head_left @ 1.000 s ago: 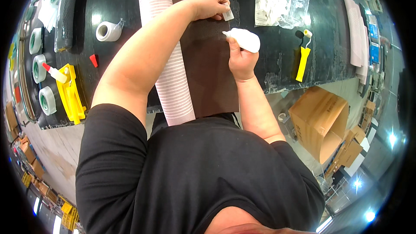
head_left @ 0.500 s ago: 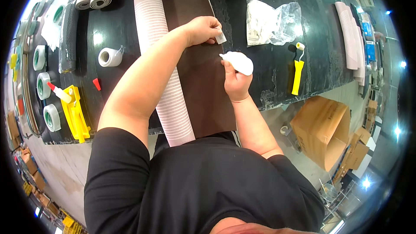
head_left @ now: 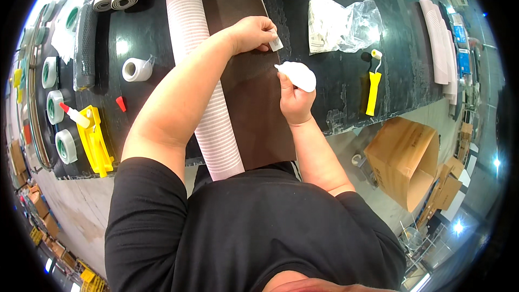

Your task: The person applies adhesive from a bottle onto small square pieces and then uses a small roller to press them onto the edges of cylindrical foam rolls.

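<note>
A partly rolled mat lies in front of me on the black table. Its roll (head_left: 186, 16) shows a pale pink, ribbed face, and the unrolled part (head_left: 259, 113) lies flat with a dark brown surface up. My left hand (head_left: 251, 35) reaches across the roll and pinches a small white label (head_left: 276, 42) at the brown part's right edge. In my right hand (head_left: 297, 105), just nearer to me, is a white squeeze bottle (head_left: 298, 77) with its narrow nozzle pointing left toward that edge. Finger and thumb wrap the bottle's left side.
Right of my hands lie a clear bag of white labels (head_left: 340, 24) and a yellow-handled roller (head_left: 373, 89). At left are a white film roll (head_left: 137, 70), a red cap (head_left: 120, 103), a yellow tool (head_left: 96, 140) and tape rolls (head_left: 65, 146). A cardboard box (head_left: 397, 157) stands beyond the table edge.
Both hands keep their hold and barely move. The label in my left hand is tilted slightly differently at the mat's edge. The whole view has shifted a little.
</note>
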Available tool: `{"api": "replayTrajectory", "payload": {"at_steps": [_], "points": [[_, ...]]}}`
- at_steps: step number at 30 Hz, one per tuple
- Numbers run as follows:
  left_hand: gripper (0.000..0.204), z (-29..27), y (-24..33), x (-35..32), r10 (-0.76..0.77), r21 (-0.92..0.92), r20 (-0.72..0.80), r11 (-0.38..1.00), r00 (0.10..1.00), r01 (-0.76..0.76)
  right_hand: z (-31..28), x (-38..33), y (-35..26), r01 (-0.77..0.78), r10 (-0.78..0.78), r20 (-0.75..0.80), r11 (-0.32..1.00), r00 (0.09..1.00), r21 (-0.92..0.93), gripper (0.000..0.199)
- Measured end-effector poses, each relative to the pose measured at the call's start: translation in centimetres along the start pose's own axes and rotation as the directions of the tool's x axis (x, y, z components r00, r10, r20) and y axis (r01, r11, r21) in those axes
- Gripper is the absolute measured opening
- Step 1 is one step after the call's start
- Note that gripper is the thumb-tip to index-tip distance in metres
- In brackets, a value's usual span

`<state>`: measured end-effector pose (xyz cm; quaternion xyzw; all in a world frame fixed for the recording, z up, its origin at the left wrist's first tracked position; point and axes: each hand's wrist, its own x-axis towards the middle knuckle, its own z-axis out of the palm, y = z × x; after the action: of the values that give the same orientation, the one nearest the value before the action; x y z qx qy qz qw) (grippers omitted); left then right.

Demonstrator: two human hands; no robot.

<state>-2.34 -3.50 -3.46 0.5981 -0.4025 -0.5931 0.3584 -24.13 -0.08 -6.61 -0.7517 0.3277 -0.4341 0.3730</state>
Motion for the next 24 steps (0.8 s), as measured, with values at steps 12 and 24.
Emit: {"api": "replayTrajectory", "payload": {"at_steps": [12,24], "points": [[0.020,0.0,0.4,-0.3,-0.032,0.073,0.022,0.997,0.999,0.031,-0.3,-0.5,-0.8,0.037,-0.039,-0.029,0.996,0.999,-0.077,0.014],[0.021,-0.1,0.4,-0.3,-0.026,0.051,0.019,0.998,0.999,0.025,-1.1,-1.5,-1.4,0.033,-0.034,-0.009,0.993,0.999,-0.112,0.016]]}}
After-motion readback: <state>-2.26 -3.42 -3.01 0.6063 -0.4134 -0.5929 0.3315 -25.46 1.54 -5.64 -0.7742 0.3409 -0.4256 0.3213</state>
